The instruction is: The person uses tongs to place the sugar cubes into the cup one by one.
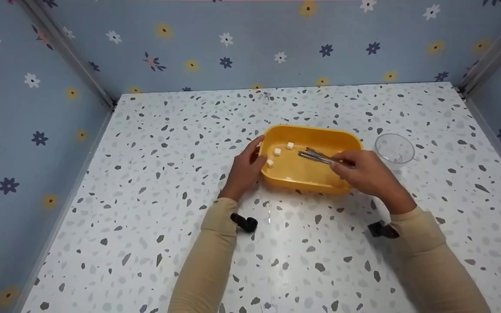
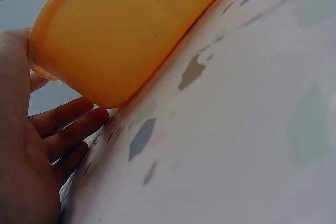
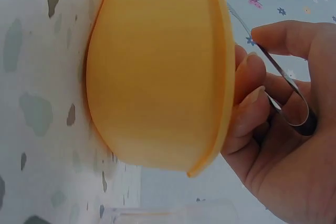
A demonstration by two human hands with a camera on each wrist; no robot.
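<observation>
A yellow plastic basin [image 1: 307, 186] stands on the speckled table. Several small white cubes [image 1: 277, 151] lie in it, mostly towards its left end. At that end my left hand [image 1: 247, 167] grips the rim, its thumb at the edge and other fingers against the outer wall [image 2: 105, 40]. My right hand [image 1: 363, 171] holds metal tongs [image 1: 315, 157] between thumb and fingers, over the basin's right half. Their toothed tips are apart with no cube between them. In the right wrist view the bent end of the tongs [image 3: 299, 98] shows by the palm.
A clear cup [image 1: 394, 150] stands right of the basin, close behind my right hand; what it holds is unclear. Flower-patterned walls [image 1: 259, 43] border the table [image 1: 155, 208] at the back and both sides.
</observation>
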